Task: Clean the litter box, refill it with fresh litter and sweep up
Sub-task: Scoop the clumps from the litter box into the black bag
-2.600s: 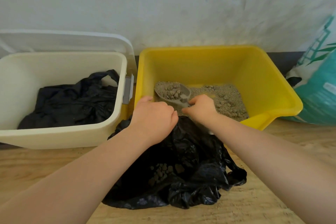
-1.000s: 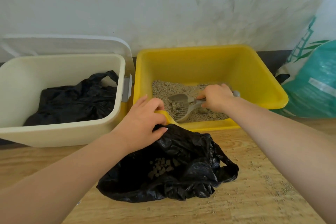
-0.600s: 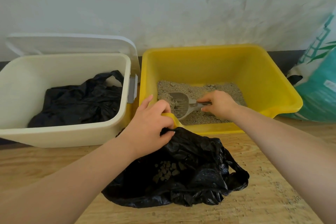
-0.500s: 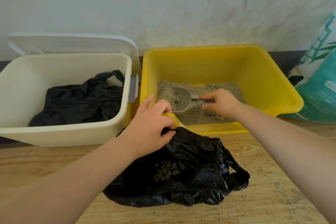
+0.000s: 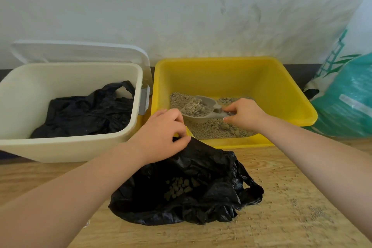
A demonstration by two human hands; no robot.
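Fingers of the right hand [image 5: 244,115] pinch the scoop [image 5: 198,109] handle over the litter box [image 5: 281,86]; left hand [image 5: 161,137] pinches the black bag [image 5: 201,177].

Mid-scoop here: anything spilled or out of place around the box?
Yes. Loose litter grains are scattered over the wooden floor right of the black bag, outside the yellow litter box. The scoop in the right hand is loaded and level.
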